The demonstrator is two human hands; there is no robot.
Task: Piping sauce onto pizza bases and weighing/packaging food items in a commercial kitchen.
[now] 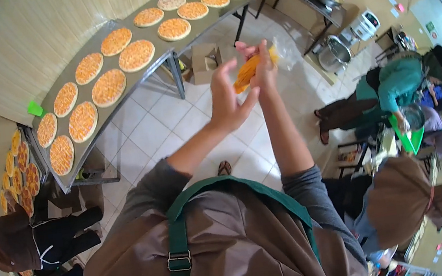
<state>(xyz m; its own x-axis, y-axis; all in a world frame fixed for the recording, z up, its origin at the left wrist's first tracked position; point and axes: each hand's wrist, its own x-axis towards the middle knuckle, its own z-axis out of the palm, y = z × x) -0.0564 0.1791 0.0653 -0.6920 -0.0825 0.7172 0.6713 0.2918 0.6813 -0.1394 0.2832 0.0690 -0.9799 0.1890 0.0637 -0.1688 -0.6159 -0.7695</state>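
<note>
My right hand (265, 71) is raised in front of me, closed around a bright orange bundle (247, 72). Loose clear plastic (287, 52) trails from its far right side, so it looks like a plastic bag with orange contents, though what they are I cannot make out. My left hand (227, 101) is beside the bundle on the left, thumb and fingers apart, holding nothing I can see. Ahead and to the left, round pizzas (136, 55) with orange and pale toppings lie in rows on a long metal table (156, 67).
A green cup (35, 108) stands at the table's left end. An open cardboard box (206, 63) sits on the tiled floor. A mixer (356, 31) with a steel bowl is at the right. Co-workers (398, 83) bend over tables on the right; another person (10, 241) is at left.
</note>
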